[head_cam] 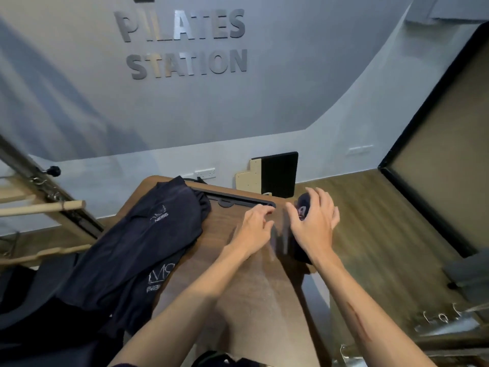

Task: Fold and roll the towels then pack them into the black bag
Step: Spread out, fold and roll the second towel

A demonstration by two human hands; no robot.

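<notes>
A rolled navy towel (302,207) lies at the right edge of the wooden table (251,300), its lower end blurred. My right hand (315,226) is over the roll with fingers spread and thumb on its left side; I cannot tell whether it touches. My left hand (255,229) hovers just left of it above the table, fingers loosely curled and holding nothing. A pile of unfolded navy towels (148,239) with white logos covers the table's left side and hangs over its edge. I cannot pick out the black bag for certain.
A black slotted tray (238,200) sits at the table's far edge. A black pad with a beige board (277,173) leans on the wall behind. Wooden bars and a metal frame (45,205) stand at left. Dark fabric (26,313) lies at lower left.
</notes>
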